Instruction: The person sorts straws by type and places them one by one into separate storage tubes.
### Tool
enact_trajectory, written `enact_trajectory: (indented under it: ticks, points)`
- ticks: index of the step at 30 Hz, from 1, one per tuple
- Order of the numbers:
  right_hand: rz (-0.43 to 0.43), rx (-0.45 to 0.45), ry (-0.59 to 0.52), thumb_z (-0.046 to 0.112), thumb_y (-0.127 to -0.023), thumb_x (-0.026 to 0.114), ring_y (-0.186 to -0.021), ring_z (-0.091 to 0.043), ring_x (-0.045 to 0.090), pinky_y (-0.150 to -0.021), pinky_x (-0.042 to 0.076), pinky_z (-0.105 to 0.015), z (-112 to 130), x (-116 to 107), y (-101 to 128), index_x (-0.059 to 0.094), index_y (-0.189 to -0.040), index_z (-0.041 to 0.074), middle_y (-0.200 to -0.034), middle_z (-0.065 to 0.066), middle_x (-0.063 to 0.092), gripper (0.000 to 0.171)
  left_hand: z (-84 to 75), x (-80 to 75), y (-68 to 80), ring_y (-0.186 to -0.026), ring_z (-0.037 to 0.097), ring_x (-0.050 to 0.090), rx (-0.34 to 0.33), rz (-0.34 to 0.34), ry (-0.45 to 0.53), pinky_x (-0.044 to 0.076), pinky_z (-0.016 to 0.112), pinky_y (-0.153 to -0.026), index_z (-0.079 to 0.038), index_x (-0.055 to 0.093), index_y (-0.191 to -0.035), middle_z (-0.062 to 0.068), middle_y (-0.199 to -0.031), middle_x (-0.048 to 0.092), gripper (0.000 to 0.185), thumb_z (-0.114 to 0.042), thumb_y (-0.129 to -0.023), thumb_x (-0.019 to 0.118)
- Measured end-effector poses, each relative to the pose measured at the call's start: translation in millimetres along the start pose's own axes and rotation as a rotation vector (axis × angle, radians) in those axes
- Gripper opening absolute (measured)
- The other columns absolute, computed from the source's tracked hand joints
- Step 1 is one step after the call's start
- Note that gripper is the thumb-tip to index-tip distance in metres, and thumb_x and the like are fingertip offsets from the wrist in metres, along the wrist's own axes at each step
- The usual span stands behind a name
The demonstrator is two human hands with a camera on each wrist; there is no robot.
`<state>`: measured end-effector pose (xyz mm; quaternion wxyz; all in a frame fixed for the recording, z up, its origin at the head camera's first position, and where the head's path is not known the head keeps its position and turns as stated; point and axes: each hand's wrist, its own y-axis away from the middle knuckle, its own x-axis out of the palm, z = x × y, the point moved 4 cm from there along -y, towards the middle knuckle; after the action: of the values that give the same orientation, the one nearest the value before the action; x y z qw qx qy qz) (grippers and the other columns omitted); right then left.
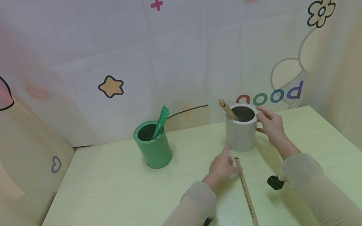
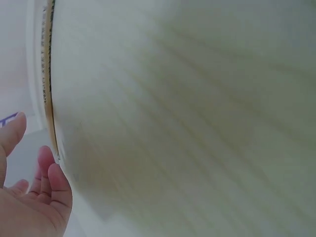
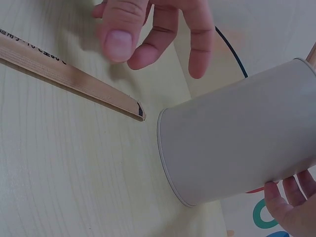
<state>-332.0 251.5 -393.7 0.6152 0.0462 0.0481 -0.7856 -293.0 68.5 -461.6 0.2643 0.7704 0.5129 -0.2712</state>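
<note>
A light grey cylindrical cup [image 1: 241, 138] stands upright at the right back of the table, with a brown paper-wrapped packet [image 1: 228, 110] leaning out of it. My right hand [image 1: 272, 127] touches the cup's right side, its fingertips [image 3: 272, 191] against the wall near the rim. In front of the cup lies a long, thin brown stick-like strip [image 1: 247, 192] with dark printing. Over its far end hovers my left hand [image 1: 220, 167], thumb and fingers spread apart. The right wrist view shows a gap between those fingers and the strip.
To the left stands a green cup [image 1: 155, 150] with a green wrapped packet [image 1: 161, 121] leaning in it. A printed cloth backdrop [image 1: 175, 54] rises along the table's back edge. Black wrist-worn pieces [image 1: 276, 182] show at the sleeves.
</note>
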Motion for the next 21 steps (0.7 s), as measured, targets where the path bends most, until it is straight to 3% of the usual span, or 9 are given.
enact_trajectory:
  ticks: [9, 16, 21]
  points:
    - [-0.01, 0.009, -0.006, 0.025, -0.091, 0.041, -0.087, -0.004, 0.046, -0.069, 0.049, -0.028, 0, 1, 0, 0.037, -0.135, 0.012, -0.091, 0.016, 0.05, 0.046, -3.5, 6.5, 8.6, -0.065, 0.008, 0.048, -0.008, 0.009, -0.146, 0.038, 0.021, -0.057, -0.02, 0.031, -0.135, -0.007, -0.077, 0.053, 0.082, -0.036, -0.067, 0.075]
    - [-0.02, 0.022, -0.004, 0.024, -0.091, 0.041, -0.087, -0.004, 0.046, -0.075, 0.047, -0.035, 1, 1, 1, 0.038, -0.134, 0.012, -0.092, 0.014, 0.05, 0.046, -4.5, 10.9, 13.2, -0.07, 0.006, 0.05, 0.0, 0.02, -0.282, 0.041, 0.023, -0.061, -0.021, 0.033, -0.132, -0.007, -0.081, 0.056, 0.08, -0.038, -0.066, 0.075]
    - [-0.018, 0.03, 0.002, 0.025, -0.091, 0.04, -0.088, -0.003, 0.047, -0.078, 0.046, -0.039, 2, 1, 2, 0.036, -0.135, 0.012, -0.094, 0.012, 0.05, 0.047, -3.9, 9.4, 14.9, -0.067, 0.005, 0.049, 0.016, 0.014, -0.302, 0.039, 0.021, -0.057, -0.022, 0.035, -0.131, -0.008, -0.078, 0.054, 0.078, -0.036, -0.066, 0.076]
